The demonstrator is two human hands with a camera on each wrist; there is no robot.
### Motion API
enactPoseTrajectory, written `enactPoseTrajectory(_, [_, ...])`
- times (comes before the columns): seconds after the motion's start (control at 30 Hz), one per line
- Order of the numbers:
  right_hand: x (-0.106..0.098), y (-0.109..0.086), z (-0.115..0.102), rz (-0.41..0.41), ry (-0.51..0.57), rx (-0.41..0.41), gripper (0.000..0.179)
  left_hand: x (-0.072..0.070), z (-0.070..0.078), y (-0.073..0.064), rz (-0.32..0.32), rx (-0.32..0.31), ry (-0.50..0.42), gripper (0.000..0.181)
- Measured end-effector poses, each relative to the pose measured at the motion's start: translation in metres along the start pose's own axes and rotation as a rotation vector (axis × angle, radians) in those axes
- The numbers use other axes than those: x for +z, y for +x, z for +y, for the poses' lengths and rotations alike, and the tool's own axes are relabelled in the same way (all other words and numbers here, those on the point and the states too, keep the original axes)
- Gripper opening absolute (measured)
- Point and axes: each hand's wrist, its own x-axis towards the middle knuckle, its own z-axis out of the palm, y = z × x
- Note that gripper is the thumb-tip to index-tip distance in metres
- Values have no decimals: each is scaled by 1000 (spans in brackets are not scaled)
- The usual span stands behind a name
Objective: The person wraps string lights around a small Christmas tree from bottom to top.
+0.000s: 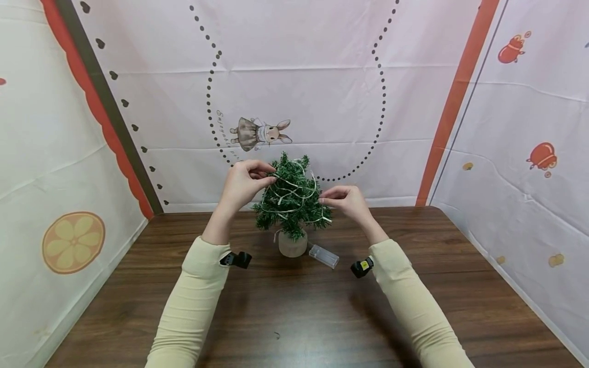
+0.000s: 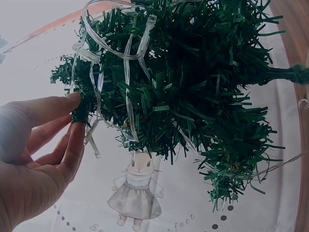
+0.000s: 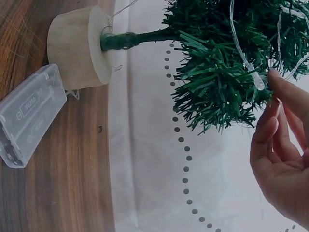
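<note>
A small artificial Christmas tree (image 1: 294, 223) stands upright on a round wooden base (image 3: 72, 50). Loops of clear fairy lights (image 2: 128, 72) wind round its branches. On the tree's upper left side my left hand (image 1: 245, 183) pinches a green branch tip between thumb and fingers. My right hand (image 1: 348, 202) is at the right side, its thumb and fingertip pinching the edge of a branch, close to a clear bulb (image 3: 259, 81). What lies between those right fingertips is partly hidden. The clear battery box (image 3: 31, 113) lies on the table beside the base.
The brown wooden table (image 1: 285, 306) carries the tree, with a tiny dark curl (image 1: 277, 335) near the front. A printed cloth (image 1: 294, 46) hangs behind, and more cloth covers both sides. Black wrist cameras (image 1: 236, 259) sit on both sleeves.
</note>
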Motion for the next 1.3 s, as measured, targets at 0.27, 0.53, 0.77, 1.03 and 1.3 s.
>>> enactPoseTrajectory(0.27, [5, 1, 2, 3, -79, 0, 18, 1, -2, 1, -1, -6, -30, 17])
enactPoseTrajectory(0.53, [7, -3, -11, -37, -43, -1, 20, 2, -4, 1, 5, -1, -46, 19])
enactPoseTrajectory(0.77, [8, -6, -17, -55, -58, 6, 17, 2, -4, 0, 6, -8, -53, 21])
enactPoseTrajectory(1.03, [12, 3, 6, -47, -121, 4, 14, 3, -5, 0, 6, 13, -80, 22])
enactPoseTrajectory(1.3, [12, 2, 8, -79, -174, 68, 16, 4, -6, -1, 5, 14, -94, 23])
